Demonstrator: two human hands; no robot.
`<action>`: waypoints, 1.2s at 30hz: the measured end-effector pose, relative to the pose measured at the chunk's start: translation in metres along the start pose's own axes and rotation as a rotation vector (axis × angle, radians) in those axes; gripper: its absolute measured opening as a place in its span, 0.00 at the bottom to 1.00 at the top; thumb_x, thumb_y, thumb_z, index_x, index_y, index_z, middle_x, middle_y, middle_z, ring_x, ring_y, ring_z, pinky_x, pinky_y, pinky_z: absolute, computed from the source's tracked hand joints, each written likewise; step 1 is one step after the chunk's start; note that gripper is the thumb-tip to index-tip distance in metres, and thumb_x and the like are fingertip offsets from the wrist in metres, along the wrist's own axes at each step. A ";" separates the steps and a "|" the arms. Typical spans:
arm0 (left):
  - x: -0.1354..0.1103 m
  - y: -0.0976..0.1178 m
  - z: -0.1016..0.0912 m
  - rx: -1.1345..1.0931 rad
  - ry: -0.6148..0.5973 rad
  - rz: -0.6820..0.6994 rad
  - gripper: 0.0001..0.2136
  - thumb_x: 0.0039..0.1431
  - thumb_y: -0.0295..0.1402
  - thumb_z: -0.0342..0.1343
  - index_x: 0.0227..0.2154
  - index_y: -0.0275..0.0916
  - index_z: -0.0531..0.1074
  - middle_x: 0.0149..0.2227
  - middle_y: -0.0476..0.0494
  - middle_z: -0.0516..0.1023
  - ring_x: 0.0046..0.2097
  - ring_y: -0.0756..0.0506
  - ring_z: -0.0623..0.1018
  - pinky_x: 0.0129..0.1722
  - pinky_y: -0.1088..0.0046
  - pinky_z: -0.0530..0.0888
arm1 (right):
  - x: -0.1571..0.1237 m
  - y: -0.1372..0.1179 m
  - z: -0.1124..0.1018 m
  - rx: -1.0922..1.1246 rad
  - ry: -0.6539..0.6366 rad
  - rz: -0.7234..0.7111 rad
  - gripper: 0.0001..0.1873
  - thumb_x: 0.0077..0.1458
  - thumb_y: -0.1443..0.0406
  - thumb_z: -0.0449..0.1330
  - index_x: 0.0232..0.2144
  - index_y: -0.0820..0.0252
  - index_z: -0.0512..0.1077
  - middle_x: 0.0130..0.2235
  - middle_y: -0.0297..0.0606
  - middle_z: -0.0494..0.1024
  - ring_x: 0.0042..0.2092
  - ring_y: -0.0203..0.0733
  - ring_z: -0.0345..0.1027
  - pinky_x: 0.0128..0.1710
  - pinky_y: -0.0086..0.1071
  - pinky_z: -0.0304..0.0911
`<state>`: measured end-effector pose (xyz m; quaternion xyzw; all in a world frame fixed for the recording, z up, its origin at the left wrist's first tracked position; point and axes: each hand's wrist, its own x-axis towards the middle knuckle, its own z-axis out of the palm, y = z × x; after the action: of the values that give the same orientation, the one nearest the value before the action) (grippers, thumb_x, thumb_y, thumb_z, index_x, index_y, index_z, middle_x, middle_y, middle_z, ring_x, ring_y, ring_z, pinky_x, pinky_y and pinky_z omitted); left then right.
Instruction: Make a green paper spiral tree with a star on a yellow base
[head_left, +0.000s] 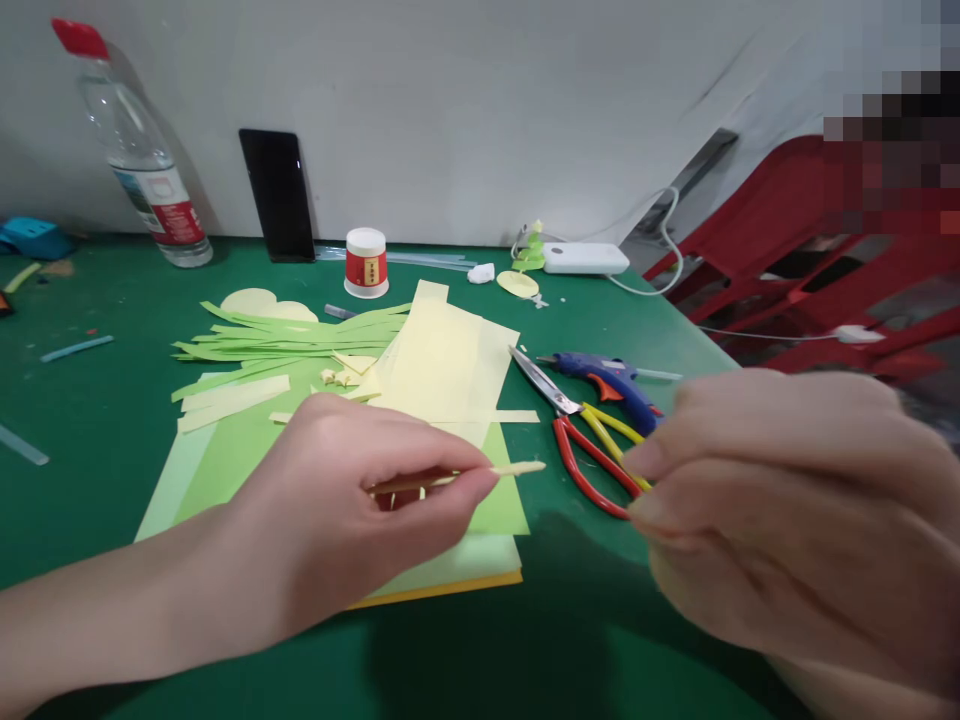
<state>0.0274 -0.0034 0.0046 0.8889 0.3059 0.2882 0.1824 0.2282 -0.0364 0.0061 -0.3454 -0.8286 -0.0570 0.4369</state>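
My left hand (352, 500) pinches a thin pale yellow paper strip (517, 467) between thumb and fingers, above a stack of green and yellow paper sheets (499, 510). My right hand (787, 510) is close to the camera at the right, fingers curled together, with nothing visible in them. It hovers just right of the red and yellow handled scissors (585, 440). A blue glue gun (611, 380) lies behind the scissors.
Cut green paper strips (285, 340) and yellow sheets (442, 360) lie on the green table (112, 420). A water bottle (139, 150), a black phone (277, 195), a small red jar (366, 262) and a white power bank (585, 258) stand along the wall. Red chairs (810, 250) are at the right.
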 end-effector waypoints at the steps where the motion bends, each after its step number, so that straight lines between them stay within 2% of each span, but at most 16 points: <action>1: 0.001 0.000 0.000 0.013 0.012 0.006 0.10 0.55 0.24 0.52 0.22 0.34 0.76 0.16 0.52 0.74 0.17 0.58 0.67 0.17 0.83 0.60 | 0.003 0.002 0.003 0.031 0.055 -0.045 0.06 0.53 0.71 0.57 0.32 0.56 0.65 0.28 0.31 0.72 0.30 0.31 0.65 0.32 0.29 0.61; 3: 0.001 0.001 0.000 0.035 0.030 0.015 0.11 0.55 0.25 0.52 0.21 0.34 0.75 0.16 0.52 0.73 0.17 0.58 0.66 0.18 0.83 0.60 | 0.007 0.006 0.007 0.078 0.092 -0.082 0.06 0.53 0.73 0.56 0.30 0.59 0.65 0.27 0.33 0.71 0.29 0.31 0.64 0.30 0.28 0.60; 9: 0.001 0.000 0.000 -0.033 0.049 -0.007 0.10 0.55 0.26 0.53 0.20 0.35 0.74 0.18 0.53 0.74 0.18 0.58 0.65 0.19 0.84 0.61 | 0.006 0.008 0.012 0.118 -0.035 -0.045 0.08 0.53 0.77 0.54 0.31 0.61 0.66 0.30 0.37 0.70 0.32 0.34 0.64 0.30 0.30 0.62; 15: 0.002 -0.004 -0.002 -0.088 -0.017 -0.082 0.08 0.56 0.29 0.54 0.24 0.37 0.75 0.19 0.54 0.74 0.19 0.57 0.67 0.19 0.84 0.62 | 0.002 0.011 0.017 0.271 -0.036 0.213 0.06 0.55 0.73 0.54 0.31 0.58 0.66 0.31 0.33 0.70 0.36 0.31 0.65 0.36 0.24 0.64; 20: 0.004 -0.007 -0.003 -0.108 -0.038 -0.156 0.07 0.55 0.30 0.54 0.25 0.38 0.76 0.19 0.54 0.75 0.19 0.55 0.70 0.19 0.84 0.64 | 0.001 0.018 0.021 0.429 -0.024 0.343 0.07 0.56 0.71 0.53 0.31 0.56 0.69 0.32 0.34 0.73 0.38 0.35 0.67 0.36 0.28 0.65; 26: 0.007 -0.011 -0.003 -0.128 -0.035 -0.207 0.06 0.54 0.28 0.56 0.25 0.39 0.76 0.18 0.56 0.75 0.19 0.57 0.70 0.18 0.86 0.64 | -0.002 0.031 0.028 0.678 -0.006 0.524 0.10 0.59 0.64 0.51 0.34 0.55 0.73 0.37 0.34 0.74 0.40 0.34 0.67 0.38 0.27 0.66; 31: 0.013 -0.017 -0.003 -0.184 -0.035 -0.285 0.06 0.54 0.27 0.56 0.25 0.38 0.76 0.18 0.56 0.74 0.18 0.58 0.69 0.18 0.87 0.64 | -0.001 0.034 0.030 0.679 0.017 0.632 0.05 0.53 0.65 0.58 0.32 0.54 0.74 0.33 0.32 0.76 0.35 0.33 0.69 0.35 0.27 0.67; 36: 0.016 -0.020 -0.004 -0.214 -0.025 -0.333 0.06 0.53 0.28 0.56 0.25 0.38 0.77 0.18 0.55 0.75 0.18 0.58 0.69 0.16 0.88 0.63 | 0.002 0.033 0.029 0.627 0.007 0.647 0.02 0.49 0.66 0.62 0.26 0.58 0.73 0.28 0.32 0.75 0.30 0.32 0.66 0.29 0.26 0.64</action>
<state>0.0267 0.0225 0.0043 0.8049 0.4142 0.2740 0.3248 0.2277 0.0006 -0.0175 -0.4373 -0.6538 0.3353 0.5185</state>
